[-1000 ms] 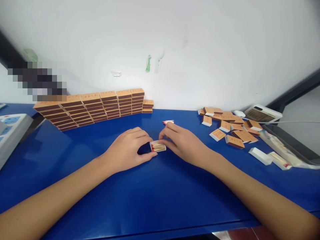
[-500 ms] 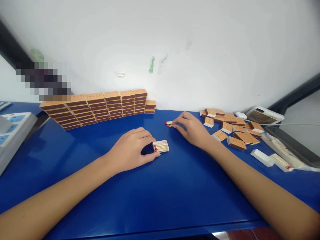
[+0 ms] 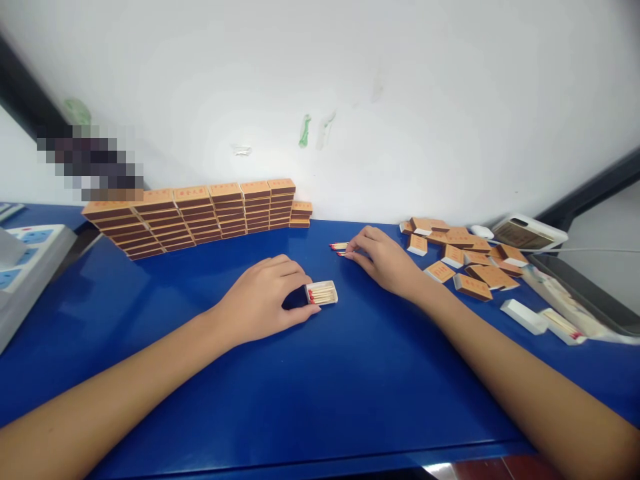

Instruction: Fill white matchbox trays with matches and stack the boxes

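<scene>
My left hand [image 3: 270, 300] grips the left end of a small white matchbox tray [image 3: 335, 292] between thumb and fingers. Several red-tipped matches [image 3: 324, 295] lie side by side in that tray. Farther back, my right hand [image 3: 383, 257] has its thumb and fingertips pinched on a match [image 3: 342, 254], whose red head pokes out to the left. Beside those fingertips a few more loose matches [image 3: 339, 246] rest on the blue tabletop [image 3: 300, 400]; their right ends are hidden behind the hand.
A wall of stacked matchboxes [image 3: 200, 213] stands at the back left, with a shorter stack [image 3: 301, 215] at its right end. Matchbox covers [image 3: 473, 287] lie heaped at right, near a white tray [image 3: 523, 316] and a filled tray [image 3: 563, 327]. A power strip [image 3: 35, 253] sits far left.
My right hand has drawn slightly right, and one match now sits apart from the other loose ones. The left hand and its tray have stayed put.
</scene>
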`<state>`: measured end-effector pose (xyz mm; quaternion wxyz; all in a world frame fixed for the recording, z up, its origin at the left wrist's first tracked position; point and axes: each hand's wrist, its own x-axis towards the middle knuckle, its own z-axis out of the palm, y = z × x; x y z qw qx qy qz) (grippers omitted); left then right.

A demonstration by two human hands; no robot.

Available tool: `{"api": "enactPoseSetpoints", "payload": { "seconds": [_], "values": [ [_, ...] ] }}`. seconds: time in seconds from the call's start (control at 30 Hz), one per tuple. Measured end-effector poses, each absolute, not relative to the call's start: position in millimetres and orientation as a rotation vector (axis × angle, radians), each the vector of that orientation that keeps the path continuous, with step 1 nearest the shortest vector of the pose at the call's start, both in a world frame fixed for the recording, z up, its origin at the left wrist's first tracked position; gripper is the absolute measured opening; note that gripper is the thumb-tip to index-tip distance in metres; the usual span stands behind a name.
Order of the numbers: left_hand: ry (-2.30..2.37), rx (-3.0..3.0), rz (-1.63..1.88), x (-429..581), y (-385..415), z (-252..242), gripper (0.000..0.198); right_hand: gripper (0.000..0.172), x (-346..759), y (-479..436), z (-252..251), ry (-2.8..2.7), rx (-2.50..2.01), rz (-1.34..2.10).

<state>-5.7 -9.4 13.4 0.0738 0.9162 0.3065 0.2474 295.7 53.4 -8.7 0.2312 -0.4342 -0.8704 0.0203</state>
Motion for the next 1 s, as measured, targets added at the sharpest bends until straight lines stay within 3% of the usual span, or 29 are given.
{"api": "enactPoseSetpoints", "payload": {
  "seconds": [0.47,0.83,1.0],
  "values": [
    [0.902,2.760,0.778,-7,-8,11,0.023,0.011,250,2,24,-2.455,-1.051,0.104],
    [0.911,2.782,0.777,-6,-7,9,0.026,0.020,233,-10,12,-2.593,-0.914,-0.390],
    [0.915,2.780,0.776,-5,-7,9,0.026,0.021,232,-11,14,-2.578,-0.873,-0.410]
  ]
}}
